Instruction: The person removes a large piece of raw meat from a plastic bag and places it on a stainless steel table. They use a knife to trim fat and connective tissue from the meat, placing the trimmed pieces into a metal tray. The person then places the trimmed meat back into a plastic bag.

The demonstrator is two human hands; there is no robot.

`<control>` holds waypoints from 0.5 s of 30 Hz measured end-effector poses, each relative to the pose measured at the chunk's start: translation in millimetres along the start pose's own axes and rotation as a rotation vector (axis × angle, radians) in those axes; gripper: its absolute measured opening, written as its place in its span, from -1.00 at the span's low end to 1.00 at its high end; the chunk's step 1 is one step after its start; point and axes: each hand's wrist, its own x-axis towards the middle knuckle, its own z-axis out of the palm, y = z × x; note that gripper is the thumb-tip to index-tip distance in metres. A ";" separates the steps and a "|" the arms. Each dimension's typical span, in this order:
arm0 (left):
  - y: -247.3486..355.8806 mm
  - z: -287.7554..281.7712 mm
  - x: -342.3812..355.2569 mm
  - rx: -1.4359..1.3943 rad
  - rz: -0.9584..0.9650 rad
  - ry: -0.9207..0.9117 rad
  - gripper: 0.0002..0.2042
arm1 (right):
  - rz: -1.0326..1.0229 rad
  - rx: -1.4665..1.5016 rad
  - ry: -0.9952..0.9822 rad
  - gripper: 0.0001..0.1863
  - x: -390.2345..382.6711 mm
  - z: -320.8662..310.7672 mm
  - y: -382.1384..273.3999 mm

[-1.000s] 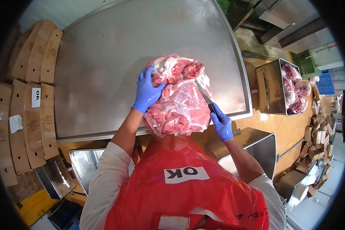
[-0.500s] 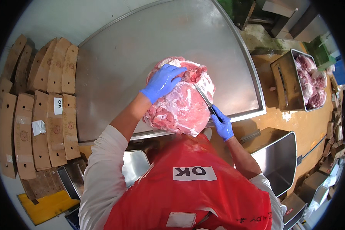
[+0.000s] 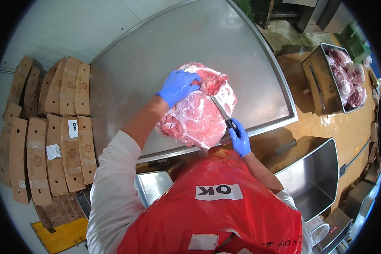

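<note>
A large pink cut of raw meat (image 3: 199,120) with white fat lies on the metal table (image 3: 144,51), close to its near edge. My left hand (image 3: 178,87), in a blue glove, grips the upper left of the meat, its fingers curled into a fold beside a loose, redder flap. In my blue-gloved right hand (image 3: 240,139) is a black-handled knife (image 3: 220,109). The blade slants up and left across the meat's right side, with the tip just below the flap.
Stacked brown cardboard boxes (image 3: 39,156) stand along the table's left side. At the far right, a metal bin (image 3: 318,91) holds several meat pieces (image 3: 345,80). Another metal bin (image 3: 311,178) stands near right, and a metal tub (image 3: 153,186) sits below the table's front edge.
The knife tip and my right hand have shifted slightly left over the meat. My left hand keeps its grip near the flap. The whole view has turned a little.
</note>
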 end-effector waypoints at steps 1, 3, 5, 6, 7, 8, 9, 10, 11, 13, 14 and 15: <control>-1.5 4.1 0.9 -0.023 -0.070 -0.002 -0.75 | 0.022 -0.034 0.004 -0.58 -2.6 2.0 -1.2; -3.7 12.6 3.1 -0.047 -0.172 0.023 -0.72 | 0.048 -0.063 0.011 -0.62 -5.6 3.6 0.7; -5.1 21.4 4.5 -0.050 -0.236 0.076 -0.71 | 0.057 -0.054 0.017 -0.65 -6.7 5.1 7.4; -2.4 21.8 5.0 -0.065 -0.250 0.093 -0.72 | 0.075 -0.049 0.014 -0.66 -7.3 5.2 7.8; 0.8 22.1 5.2 -0.081 -0.265 0.110 -0.73 | 0.094 -0.043 0.009 -0.66 -8.0 5.4 8.3; 2.9 22.7 6.3 -0.096 -0.280 0.127 -0.74 | 0.113 -0.037 0.005 -0.67 -8.7 5.6 8.7; 2.5 25.9 6.6 -0.084 -0.310 0.138 -0.75 | 0.084 -0.043 0.007 -0.69 -9.9 6.8 13.0; 0.3 32.3 6.1 -0.072 -0.340 0.149 -0.76 | 0.055 -0.049 0.010 -0.71 -10.7 9.1 17.6; -1.7 37.8 5.4 -0.060 -0.371 0.160 -0.77 | 0.026 -0.054 0.012 -0.72 -11.9 10.4 21.9; -8.0 49.0 5.4 -0.029 -0.458 0.159 -0.80 | 0.050 -0.144 -0.009 -0.74 -15.1 12.4 17.8; -12.0 53.7 4.5 -0.013 -0.502 0.159 -0.81 | 0.061 -0.190 -0.020 -0.75 -15.7 13.7 16.0; -9.1 52.8 4.0 -0.042 -0.487 0.157 -0.84 | 0.039 -0.191 -0.005 -0.75 -16.5 14.9 17.7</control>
